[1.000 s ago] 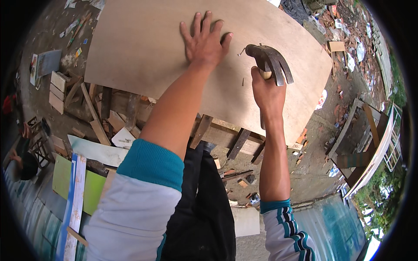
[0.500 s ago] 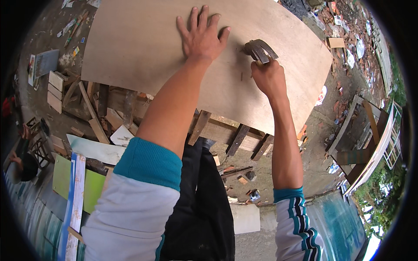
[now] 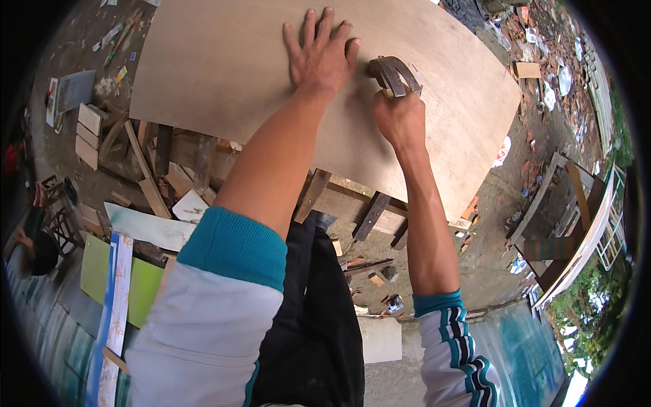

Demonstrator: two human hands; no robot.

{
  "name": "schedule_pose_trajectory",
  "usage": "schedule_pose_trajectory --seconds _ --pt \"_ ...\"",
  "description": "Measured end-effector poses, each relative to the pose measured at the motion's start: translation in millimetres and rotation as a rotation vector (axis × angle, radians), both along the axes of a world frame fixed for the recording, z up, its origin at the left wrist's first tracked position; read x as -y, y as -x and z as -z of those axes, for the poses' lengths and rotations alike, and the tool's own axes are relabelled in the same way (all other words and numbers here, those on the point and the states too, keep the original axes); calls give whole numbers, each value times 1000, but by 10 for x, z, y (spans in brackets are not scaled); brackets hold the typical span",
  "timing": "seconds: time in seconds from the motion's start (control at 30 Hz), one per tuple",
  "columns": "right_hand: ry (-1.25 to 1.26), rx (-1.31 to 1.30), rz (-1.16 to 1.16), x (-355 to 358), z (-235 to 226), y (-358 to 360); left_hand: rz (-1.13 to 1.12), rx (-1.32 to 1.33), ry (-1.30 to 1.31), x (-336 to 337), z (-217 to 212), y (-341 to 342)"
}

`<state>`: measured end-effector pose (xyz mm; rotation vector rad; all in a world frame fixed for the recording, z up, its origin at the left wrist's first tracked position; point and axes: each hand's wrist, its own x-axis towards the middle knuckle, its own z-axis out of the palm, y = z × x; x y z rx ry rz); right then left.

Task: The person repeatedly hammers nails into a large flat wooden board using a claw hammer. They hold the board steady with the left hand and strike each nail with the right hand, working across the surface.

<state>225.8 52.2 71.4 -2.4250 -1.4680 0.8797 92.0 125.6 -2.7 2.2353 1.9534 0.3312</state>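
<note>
A broad sheet of plywood (image 3: 217,74) lies before me on a rough timber frame (image 3: 339,207). My left hand (image 3: 319,64) rests flat on its far middle part with the fingers spread. To the right of it, my right hand (image 3: 400,121) is wrapped round the handle of a claw hammer (image 3: 393,73). The hammer's dark metal head is over the sheet, a short way from my left fingers. Most of the handle is hidden by my fist. Whether the head touches the wood I cannot tell.
Wood scraps (image 3: 152,193) and green boards (image 3: 95,268) lie at the left. A white panel (image 3: 149,227) leans near my left sleeve. Rubble and litter (image 3: 542,88) cover the ground at the far right, with a broken wooden cabinet (image 3: 563,217) nearer. Another person (image 3: 41,251) is at the left edge.
My right hand has moved left with the hammer, closer to my left hand. The left hand still lies spread on the plywood, nearly in the same place.
</note>
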Motion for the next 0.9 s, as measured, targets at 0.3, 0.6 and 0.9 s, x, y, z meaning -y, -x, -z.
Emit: schedule_pose_trajectory --seconds 0.3,0.6,0.9 --pt "-237 -47 -75 154 151 -132 8 -14 15 -11 -79 -22" --pt "-71 33 -66 67 38 -84 15 14 -51 -26 -4 -18" --pt "-69 -138 128 76 -350 -125 19 -6 -103 -25 23 51"
